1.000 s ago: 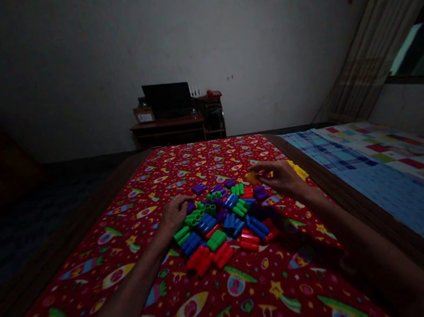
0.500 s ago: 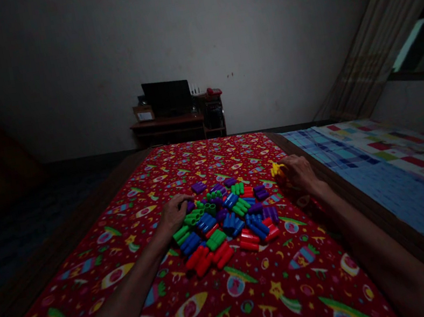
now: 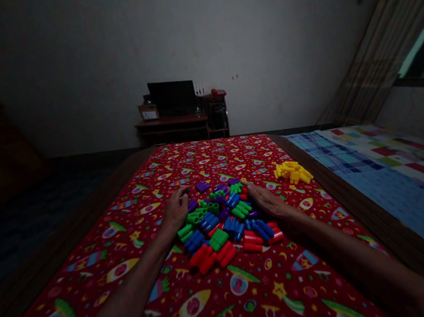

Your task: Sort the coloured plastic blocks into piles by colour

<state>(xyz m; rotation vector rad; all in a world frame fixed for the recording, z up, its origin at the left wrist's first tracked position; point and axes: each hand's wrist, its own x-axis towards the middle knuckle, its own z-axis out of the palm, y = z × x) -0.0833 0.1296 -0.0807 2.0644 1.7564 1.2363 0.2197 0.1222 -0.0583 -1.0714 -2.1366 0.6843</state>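
A heap of red, blue, green and purple plastic blocks lies on a red cloth with rocket prints. My left hand rests at the heap's left edge, fingers curled over the purple and green blocks. My right hand lies flat on the heap's right side, fingers stretched toward the middle, holding nothing. A small pile of yellow blocks sits apart on the cloth, to the right of and beyond my right hand.
The cloth covers a long surface with dark wooden edges. A checked blue and multicoloured mat lies to the right. A low desk with a dark monitor stands at the far wall. A curtain hangs at right.
My right hand carried a yellow block to the right, left it on the yellow pile, and came back flat onto the heap. My left hand barely moved.
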